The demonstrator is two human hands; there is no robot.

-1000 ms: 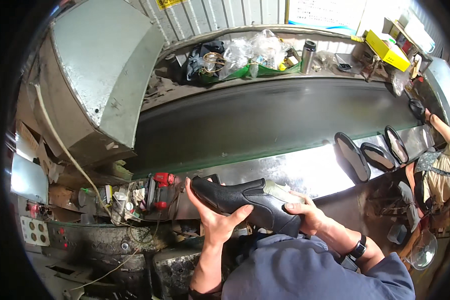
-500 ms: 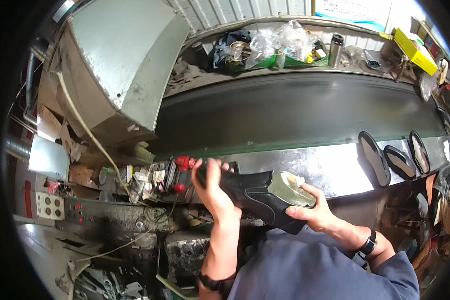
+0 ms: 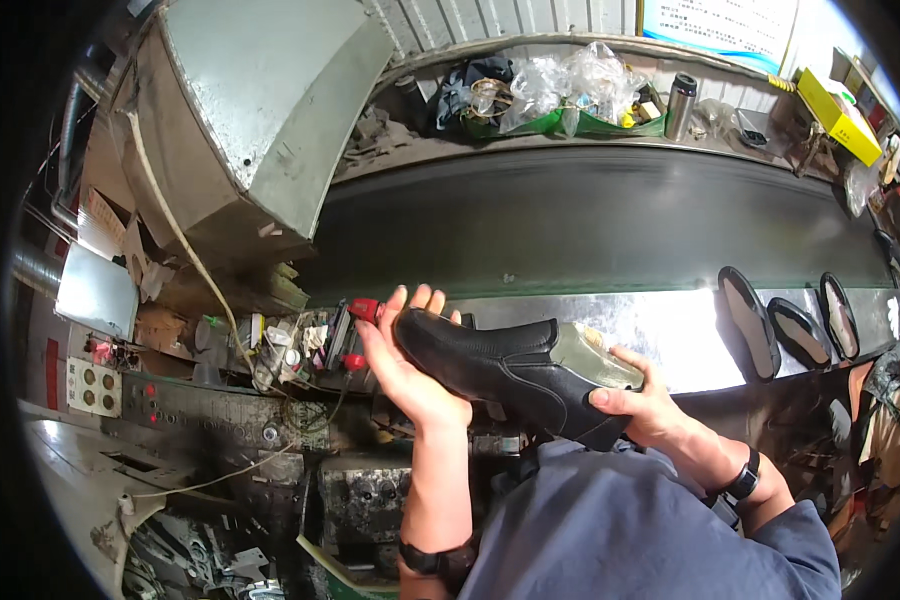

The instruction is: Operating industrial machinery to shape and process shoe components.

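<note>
A black leather shoe (image 3: 495,365), mounted on an olive-green last (image 3: 592,360), lies across in front of me with its toe to the left. My right hand (image 3: 638,400) grips the last at the heel end, thumb on the near side and fingers on the far side. At the toe, my left hand (image 3: 410,375) is open, palm against the shoe and fingertips stretched out past its far edge. The black heel (image 3: 605,430) of the shoe points toward my body.
A dark conveyor belt (image 3: 590,220) runs behind a shiny metal ledge (image 3: 660,320). Several black shoes (image 3: 750,325) lie at its right end. A grey metal housing (image 3: 260,110) stands at left, with red-handled tools (image 3: 366,309) below. Plastic bags (image 3: 570,85) and a flask (image 3: 680,105) occupy the back shelf.
My left hand has unwrapped from the toe and turned its palm to the shoe, fingers straightened. The shoe has tilted, showing more of its side. My right hand keeps its grip.
</note>
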